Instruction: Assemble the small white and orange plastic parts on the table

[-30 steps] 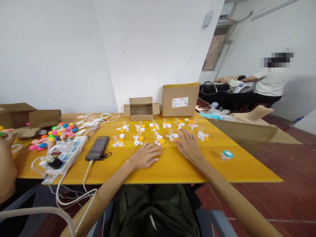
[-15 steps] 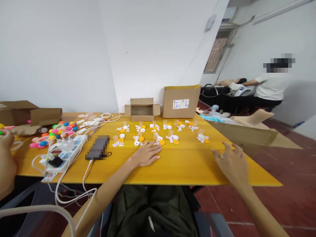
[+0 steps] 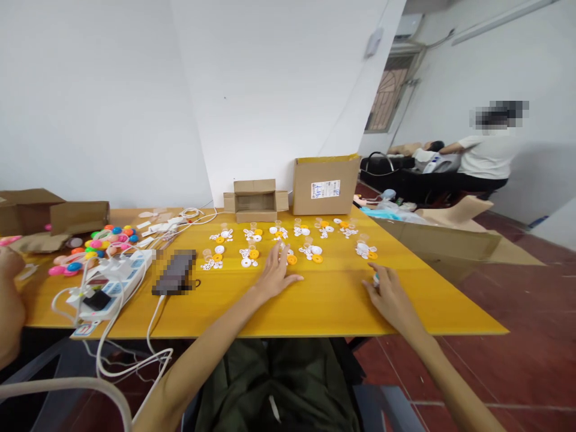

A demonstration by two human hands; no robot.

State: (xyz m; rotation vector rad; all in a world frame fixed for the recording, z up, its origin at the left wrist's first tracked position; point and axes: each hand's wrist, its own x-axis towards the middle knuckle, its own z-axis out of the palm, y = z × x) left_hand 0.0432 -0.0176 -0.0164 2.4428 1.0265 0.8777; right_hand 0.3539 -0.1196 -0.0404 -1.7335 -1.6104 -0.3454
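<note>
My left hand (image 3: 275, 273) lies over the yellow table with its thumb apart and its fingertips reaching onto a cluster of small white parts and an orange disc (image 3: 292, 260). My right hand (image 3: 389, 294) is to the right, fingers curled inward and thumb close to them. A small whitish-blue thing (image 3: 376, 279) shows between them, too small to name. Beyond that hand sits another cluster with a clear cup (image 3: 362, 241) and an orange disc (image 3: 372, 255). Similar clusters of clear cups, white discs (image 3: 219, 249) and orange discs stand in two rows.
An open small carton (image 3: 256, 215) and a taped box (image 3: 324, 192) stand at the back. On the left are a power strip (image 3: 130, 279), a dark phone (image 3: 175, 273), cables and colourful balls (image 3: 112, 237). Another person's hand (image 3: 9, 264) is at the left edge; a person sits at the far right.
My right hand has moved left and its fingers have curled in, the small bluish thing moving along. My left hand has shifted slightly forward and right onto the cluster.
</note>
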